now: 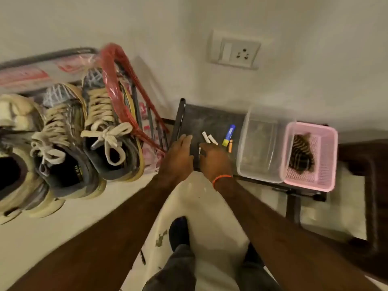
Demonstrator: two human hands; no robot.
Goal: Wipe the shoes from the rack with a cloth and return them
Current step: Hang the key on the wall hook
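Both hands reach over the dark dusty surface, the left hand flat and released, the right hand curled among small white sticks, its grip unclear, beside a clear plastic tub, a pink mesh basket holding a striped cloth, and laced grey sneakers on the rack at left.

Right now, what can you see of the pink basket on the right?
The pink basket looks like plastic, rectangular with rounded corners, a solid rim and mesh-like perforated walls and floor. It sits upright at the right end of the dark low shelf, pressed beside a clear plastic tub. Inside lies a crumpled dark cloth with tan stripes. Neither hand touches it.
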